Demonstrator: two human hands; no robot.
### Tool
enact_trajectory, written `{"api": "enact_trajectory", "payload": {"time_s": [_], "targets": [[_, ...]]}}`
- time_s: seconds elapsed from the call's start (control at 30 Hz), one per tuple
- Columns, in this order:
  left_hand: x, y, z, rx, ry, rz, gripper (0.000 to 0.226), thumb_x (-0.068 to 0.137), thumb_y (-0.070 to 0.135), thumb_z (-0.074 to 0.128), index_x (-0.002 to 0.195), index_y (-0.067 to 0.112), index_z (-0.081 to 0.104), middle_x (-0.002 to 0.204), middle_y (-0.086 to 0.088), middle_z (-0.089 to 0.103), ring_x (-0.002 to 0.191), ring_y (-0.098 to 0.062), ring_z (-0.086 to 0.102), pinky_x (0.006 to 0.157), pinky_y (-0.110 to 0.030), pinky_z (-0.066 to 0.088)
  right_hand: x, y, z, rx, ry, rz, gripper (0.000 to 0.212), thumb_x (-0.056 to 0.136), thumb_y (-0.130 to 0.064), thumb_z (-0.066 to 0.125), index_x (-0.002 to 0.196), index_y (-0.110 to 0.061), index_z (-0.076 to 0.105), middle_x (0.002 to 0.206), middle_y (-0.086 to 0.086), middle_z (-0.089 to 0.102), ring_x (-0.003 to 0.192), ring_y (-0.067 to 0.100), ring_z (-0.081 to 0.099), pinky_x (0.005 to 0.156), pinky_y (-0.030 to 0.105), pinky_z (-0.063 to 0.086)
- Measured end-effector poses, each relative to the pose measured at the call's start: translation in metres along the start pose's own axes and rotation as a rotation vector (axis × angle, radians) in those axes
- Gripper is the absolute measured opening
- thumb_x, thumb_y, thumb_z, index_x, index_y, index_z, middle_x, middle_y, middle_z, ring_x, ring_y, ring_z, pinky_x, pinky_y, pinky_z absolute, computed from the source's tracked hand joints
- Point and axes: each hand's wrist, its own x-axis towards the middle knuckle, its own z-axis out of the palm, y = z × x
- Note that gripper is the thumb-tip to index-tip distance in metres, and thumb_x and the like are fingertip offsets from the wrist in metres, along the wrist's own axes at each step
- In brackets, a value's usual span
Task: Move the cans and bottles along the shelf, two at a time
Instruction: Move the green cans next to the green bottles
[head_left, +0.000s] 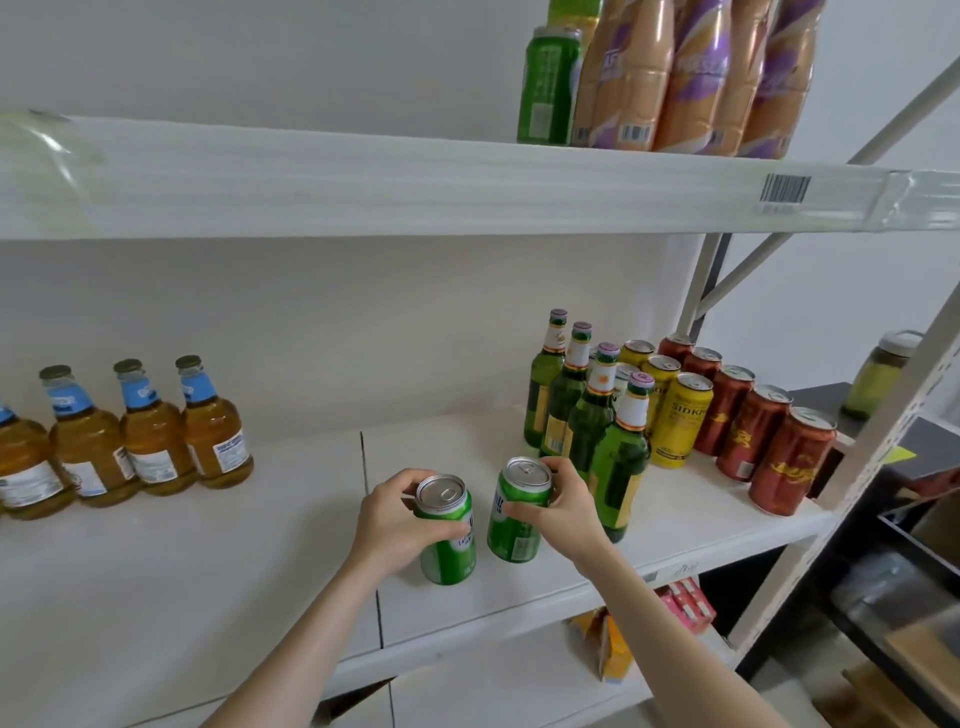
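1. You had one green can in each hand. Your left hand (395, 519) was wrapped around the left can (447, 530), thumb across its front and fingers round the back, just under the rim. Your right hand (563, 506) was closed on the right can (517, 512) the same way, from its right side.

2. Both cans stood at the front middle of the lower shelf (260, 545), near each other but apart. Each leaned a little, tops tipped outward, so I judged them lifted or just breaking contact — whether the bases touched the board could not be told.

3. The relation that mattered: each can's long axis ran close to vertical, and each grip came in from the outer side, leaving the gap between the cans free.

4. To the right, just beside your right hand, stood the green glass bottles (587, 415), then the yellow cans (680, 415) and red cans (758, 431). To the left lay a wide bare stretch, with the amber bottles (150, 431) well apart at the far end.

5. My reading: the open run lay leftward, so your left hand led — the risk sat behind your right wrist, where the nearest green bottle (621, 457) stood close enough to be clipped.
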Motion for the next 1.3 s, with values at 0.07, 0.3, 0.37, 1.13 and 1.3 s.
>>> {"api": "enact_trajectory", "payload": {"time_s": [0.07,0.3,0.37,1.13,1.3], "targets": [[0.006,0.005,0.014,0.002,0.029,-0.007,0.054,0.042,0.026,0.095,0.089,0.034,0.070,0.086,0.015,0.073,0.084,-0.003,0.066,0.070,-0.023,0.053,0.015,0.005,-0.010,-0.005,-0.023,-0.009,0.067,0.058,-0.026,0.090,0.112,-0.029,0.051,0.105,-0.009,0.066,0.097,0.009,0.064,0.080,0.028,0.053],[0.033,0.016,0.037,0.019,0.098,-0.028,0.053,0.041,0.021,0.095,0.085,0.035,0.069,0.083,0.015,0.073,0.079,-0.002,0.067,0.068,-0.019,0.052,0.060,0.015,-0.015,-0.018,-0.079,-0.038,0.070,0.059,-0.026,0.091,0.115,-0.029,0.049,0.103,-0.014,0.065,0.096,0.005,0.063,0.078,0.022,0.051],[0.043,0.015,0.037,0.028,0.108,-0.040,0.055,0.037,0.026,0.094,0.086,0.035,0.069,0.084,0.014,0.073,0.081,-0.004,0.067,0.072,-0.024,0.055,0.073,0.018,-0.009,-0.008,-0.080,-0.036,0.070,0.060,-0.024,0.091,0.116,-0.028,0.049,0.103,-0.015,0.064,0.094,0.002,0.062,0.074,0.018,0.049],[0.128,-0.002,0.039,0.073,0.064,-0.023,0.061,0.031,0.039,0.086,0.089,0.032,0.068,0.086,0.012,0.073,0.083,-0.008,0.069,0.077,-0.032,0.058,0.192,0.028,0.047,0.046,0.055,0.022,0.073,0.063,-0.010,0.090,0.119,-0.022,0.045,0.110,-0.003,0.057,0.101,0.013,0.053,0.087,0.027,0.044],[0.131,-0.003,0.041,0.084,0.074,-0.027,0.060,0.033,0.038,0.086,0.089,0.035,0.068,0.087,0.016,0.072,0.083,-0.003,0.068,0.077,-0.027,0.056,0.203,0.028,0.053,0.013,0.038,-0.009,0.070,0.064,-0.011,0.090,0.117,-0.022,0.045,0.107,-0.005,0.057,0.099,0.013,0.054,0.084,0.026,0.045]]}}
